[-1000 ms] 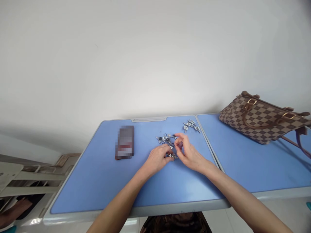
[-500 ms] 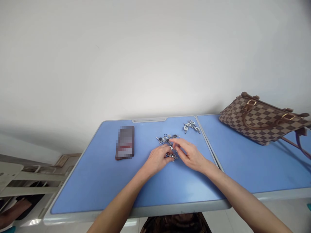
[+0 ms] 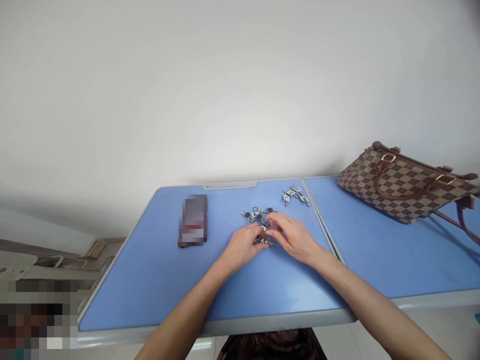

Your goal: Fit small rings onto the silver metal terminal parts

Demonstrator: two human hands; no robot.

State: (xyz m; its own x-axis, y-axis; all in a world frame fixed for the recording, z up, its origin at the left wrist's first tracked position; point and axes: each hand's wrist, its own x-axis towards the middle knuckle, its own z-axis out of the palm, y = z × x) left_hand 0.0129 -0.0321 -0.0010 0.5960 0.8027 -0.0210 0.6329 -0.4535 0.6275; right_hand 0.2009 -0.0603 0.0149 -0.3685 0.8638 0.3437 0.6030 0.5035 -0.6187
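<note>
My left hand (image 3: 244, 245) has its fingers and thumb closed around a small silver metal fitting (image 3: 264, 229) with a flat end. Close by its thumb lie more metal fittings (image 3: 267, 242), partly hidden by the fingers. My right hand (image 3: 294, 239) is just to the right, its thumb and index finger apart, with nothing visible between them. Just beyond both hands is a loose pile of metal parts with black round caps (image 3: 259, 217), among small rings (image 3: 255, 209). A second group of silver fittings (image 3: 291, 193) rests at the table's far right corner.
A dark, blurred-out flat object (image 3: 193, 220) lies on the blue table (image 3: 150, 290) to the left. On the adjoining table stands a brown checkered handbag (image 3: 408, 187). A seam (image 3: 322, 222) divides the tables, and a wall rises behind them.
My right thumb and index finger have drawn slightly back and spread from the left hand's fitting. My left hand has stayed in place.
</note>
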